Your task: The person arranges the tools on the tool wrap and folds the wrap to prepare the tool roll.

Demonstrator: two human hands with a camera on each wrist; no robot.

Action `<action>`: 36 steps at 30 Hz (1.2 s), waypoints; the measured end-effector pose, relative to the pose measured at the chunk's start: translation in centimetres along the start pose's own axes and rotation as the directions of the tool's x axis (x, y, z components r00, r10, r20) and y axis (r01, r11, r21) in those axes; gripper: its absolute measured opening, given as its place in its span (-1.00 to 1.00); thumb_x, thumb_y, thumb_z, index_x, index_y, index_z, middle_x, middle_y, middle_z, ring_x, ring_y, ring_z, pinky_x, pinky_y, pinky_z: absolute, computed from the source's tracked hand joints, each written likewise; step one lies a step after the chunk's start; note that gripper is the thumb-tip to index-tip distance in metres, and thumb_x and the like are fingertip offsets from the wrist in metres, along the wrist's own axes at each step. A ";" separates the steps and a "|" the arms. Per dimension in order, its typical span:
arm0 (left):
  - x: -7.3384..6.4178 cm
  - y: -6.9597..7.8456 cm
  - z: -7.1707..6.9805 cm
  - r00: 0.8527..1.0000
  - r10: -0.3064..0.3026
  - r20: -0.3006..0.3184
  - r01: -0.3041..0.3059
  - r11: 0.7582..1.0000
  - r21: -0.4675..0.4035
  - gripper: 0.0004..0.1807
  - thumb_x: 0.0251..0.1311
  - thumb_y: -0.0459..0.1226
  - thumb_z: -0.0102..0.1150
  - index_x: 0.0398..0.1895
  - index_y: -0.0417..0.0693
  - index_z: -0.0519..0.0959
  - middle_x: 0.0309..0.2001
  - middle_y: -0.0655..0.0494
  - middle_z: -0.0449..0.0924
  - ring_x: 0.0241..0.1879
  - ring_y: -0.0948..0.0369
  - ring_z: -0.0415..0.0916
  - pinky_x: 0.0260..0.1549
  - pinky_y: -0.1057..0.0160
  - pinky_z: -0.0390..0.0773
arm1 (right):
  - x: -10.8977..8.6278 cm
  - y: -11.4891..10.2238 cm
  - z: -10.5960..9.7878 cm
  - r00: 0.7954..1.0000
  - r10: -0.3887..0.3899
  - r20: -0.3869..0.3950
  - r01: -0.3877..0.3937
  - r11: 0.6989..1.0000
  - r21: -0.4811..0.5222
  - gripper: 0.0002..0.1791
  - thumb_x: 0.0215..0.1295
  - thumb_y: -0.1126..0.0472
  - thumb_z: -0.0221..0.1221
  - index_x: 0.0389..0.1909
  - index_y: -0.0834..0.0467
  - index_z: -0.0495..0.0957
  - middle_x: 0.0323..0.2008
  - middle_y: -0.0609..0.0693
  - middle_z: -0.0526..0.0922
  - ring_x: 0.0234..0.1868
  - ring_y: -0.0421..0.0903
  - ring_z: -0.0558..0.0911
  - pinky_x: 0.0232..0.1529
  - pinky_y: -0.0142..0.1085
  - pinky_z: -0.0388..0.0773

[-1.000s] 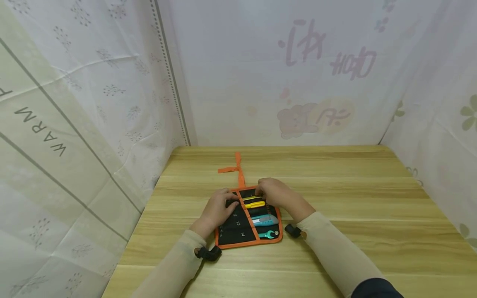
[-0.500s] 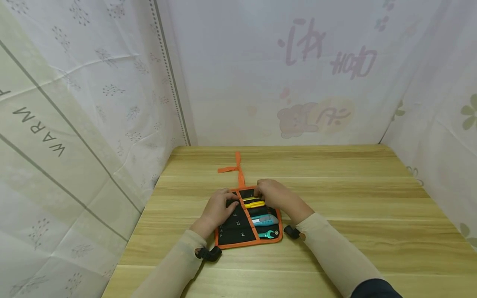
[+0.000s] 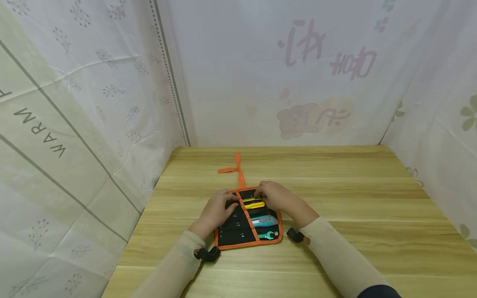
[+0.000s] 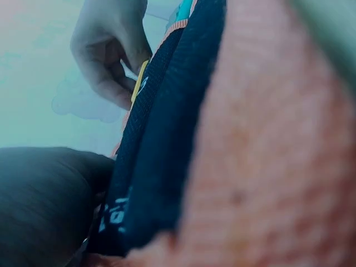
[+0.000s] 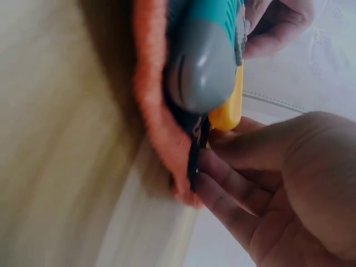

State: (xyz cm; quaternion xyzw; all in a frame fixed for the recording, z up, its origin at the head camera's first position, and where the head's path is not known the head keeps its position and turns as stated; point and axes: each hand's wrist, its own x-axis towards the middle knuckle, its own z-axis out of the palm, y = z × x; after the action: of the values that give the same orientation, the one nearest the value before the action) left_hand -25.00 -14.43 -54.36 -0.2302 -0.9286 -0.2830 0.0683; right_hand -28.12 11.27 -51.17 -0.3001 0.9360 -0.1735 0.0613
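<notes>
A black tool pouch [image 3: 231,234] with orange trim lies unfolded on the table. My left hand [image 3: 216,210] rests on its pocket side, thumb and forefinger at the orange pocket edge. At the far right of the pouch, my right hand [image 3: 277,196] pinches the end of a thin yellow tool [image 3: 249,200]; fingers hide most of it, so I cannot tell its kind. Beside it in the pockets sit a thicker yellow handle [image 3: 255,205], a teal utility knife [image 3: 265,220] and a green open-end wrench [image 3: 267,235]. In the right wrist view, the fingertips [image 5: 208,181] meet near the pouch rim.
An orange tie strap [image 3: 240,178] stretches from the pouch toward the back of the wooden table [image 3: 335,165]. Printed cloth [image 3: 238,82] hangs behind the table and along both sides. Black wrist cameras [image 3: 208,254] sit at both sleeves.
My right hand has shifted very slightly at the far pocket, staying at the same tool. The left hand and the pouch look nearly unmoved.
</notes>
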 end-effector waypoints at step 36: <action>-7.3 -0.7 -3.6 0.999 -0.034 -0.002 0.034 0.992 -0.122 -0.85 0.19 -0.40 0.52 -0.28 0.06 0.80 -0.26 0.36 0.54 -0.25 0.40 0.58 -0.19 0.27 0.65 | -9.0 1.1 0.5 0.997 0.062 -0.038 -0.051 0.968 0.246 -0.84 0.33 0.39 0.39 -0.11 0.21 0.79 -0.33 -0.18 0.60 -0.32 -0.28 0.57 -0.27 -0.34 0.60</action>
State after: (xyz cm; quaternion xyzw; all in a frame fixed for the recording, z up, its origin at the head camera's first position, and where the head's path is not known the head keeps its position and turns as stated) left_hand -18.82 -19.80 -53.54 -0.2175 -0.9131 -0.3410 0.0513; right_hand -21.26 17.23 -51.91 -0.2593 0.9168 -0.2924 0.0817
